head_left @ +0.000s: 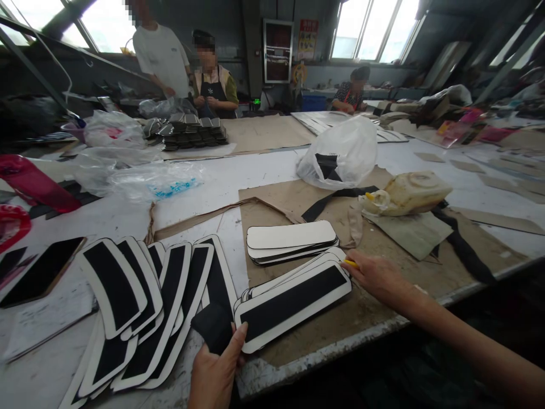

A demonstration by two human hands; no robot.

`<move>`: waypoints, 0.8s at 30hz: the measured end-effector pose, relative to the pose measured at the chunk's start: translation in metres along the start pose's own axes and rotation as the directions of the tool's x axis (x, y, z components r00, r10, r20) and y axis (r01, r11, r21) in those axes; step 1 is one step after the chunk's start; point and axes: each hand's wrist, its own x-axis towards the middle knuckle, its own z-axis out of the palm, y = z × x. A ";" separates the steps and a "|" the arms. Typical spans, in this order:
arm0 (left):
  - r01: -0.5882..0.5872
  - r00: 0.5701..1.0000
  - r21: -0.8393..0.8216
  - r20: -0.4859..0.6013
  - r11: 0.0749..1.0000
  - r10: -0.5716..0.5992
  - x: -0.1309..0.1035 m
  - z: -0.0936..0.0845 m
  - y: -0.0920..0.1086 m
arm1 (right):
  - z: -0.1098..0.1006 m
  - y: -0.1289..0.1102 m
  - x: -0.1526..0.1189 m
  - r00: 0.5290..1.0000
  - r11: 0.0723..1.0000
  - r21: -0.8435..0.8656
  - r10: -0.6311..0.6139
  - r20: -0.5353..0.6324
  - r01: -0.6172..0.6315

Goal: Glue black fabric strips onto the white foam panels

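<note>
1. Far left of the bench (221, 170), there's a hot-pink roll (40, 184) and crinkly clear plastic (128, 176). Nearer the edge, a dark-screened phone (45, 270) sits by some papers (51, 324).
2. Next, a messy fan of curved white panels (138, 312) with black centres, overlapping on the scuffed white top.
3. Behind that, a person in a white tee (162, 57) stands beside one in a dark apron (213, 91), with a pile of dark pieces (193, 133) in front of them. Bright window up left, gloomy walls.
4. Left hand (215, 372): grip pinching a loose black strip (213, 326), thumb at the lower-left corner of the front panel (293, 307).
5. That panel lies atop a spread row, over stained brown sheeting (306, 341) — plain white panels (292, 236) are stacked just behind.
6. Further back, a milky plastic bag (340, 150); beyond it, a person in an orange strap (351, 94) below another window (370, 28).
7. Right hand (377, 278): grip closed on something small and yellow (351, 263) at the panel's right end.
8. Past it — a grubby yellowish bottle (411, 193) and grey-brown offcuts (468, 166).
</note>
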 end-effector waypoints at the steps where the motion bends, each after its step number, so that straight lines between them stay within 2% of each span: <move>1: -0.017 1.000 0.000 0.009 1.000 0.017 0.000 -0.001 0.000 | 0.003 0.004 -0.002 1.000 0.999 0.029 0.013 0.013 -0.013; 5: -0.034 0.999 -0.035 0.016 0.999 0.035 -0.006 -0.003 0.004 | 0.013 0.008 -0.011 0.998 0.966 0.256 0.031 0.055 -0.044; 10: -0.049 0.998 -0.137 -0.044 0.989 0.043 -0.018 -0.005 0.012 | 0.010 0.002 -0.018 0.995 0.845 0.529 0.034 0.090 -0.077; 13: -0.152 0.988 -0.193 -0.032 0.969 0.148 -0.023 -0.009 0.011 | 0.005 0.001 -0.021 0.987 0.715 0.682 0.091 0.129 -0.155; 16: -0.189 0.982 -0.225 -0.012 0.956 0.191 -0.026 -0.014 0.008 | 0.000 -0.001 -0.025 0.950 0.512 0.801 0.123 0.287 -0.309; 19: -0.158 0.984 -0.292 0.033 0.943 0.175 -0.028 -0.019 0.005 | -0.007 -0.004 -0.030 0.915 0.356 0.847 0.070 0.396 -0.394; 24: -0.155 0.981 -0.378 0.049 0.913 0.187 -0.032 -0.028 0.002 | -0.017 -0.010 -0.038 0.893 0.228 0.880 -0.079 0.443 -0.416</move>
